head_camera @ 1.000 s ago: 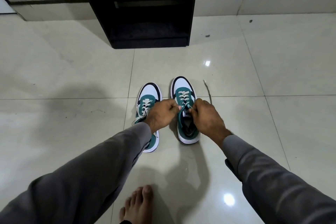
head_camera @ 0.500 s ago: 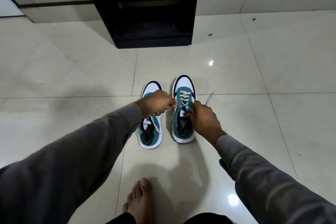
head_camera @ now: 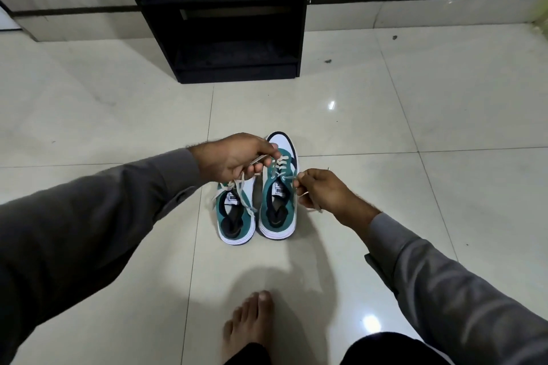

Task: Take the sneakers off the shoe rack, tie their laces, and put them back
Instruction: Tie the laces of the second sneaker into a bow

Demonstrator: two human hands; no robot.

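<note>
Green sneakers (head_camera: 258,201) stand on the floor (head_camera: 118,115), rack (head_camera: 225,15) at 12 o'clock. Left hand (head_camera: 237,157) and right hand (head_camera: 323,192) each pinch a lace end; no knot yet, return remains.

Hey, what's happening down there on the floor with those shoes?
A person in grey sleeves is lacing a pair of green-and-white sneakers standing side by side on the glossy cream tile floor. The left hand and right hand each pinch one end of the white lace of the right-hand sneaker, pulled apart with no bow yet. The left-hand sneaker has loose laces too. The black shoe rack stands behind.
</note>
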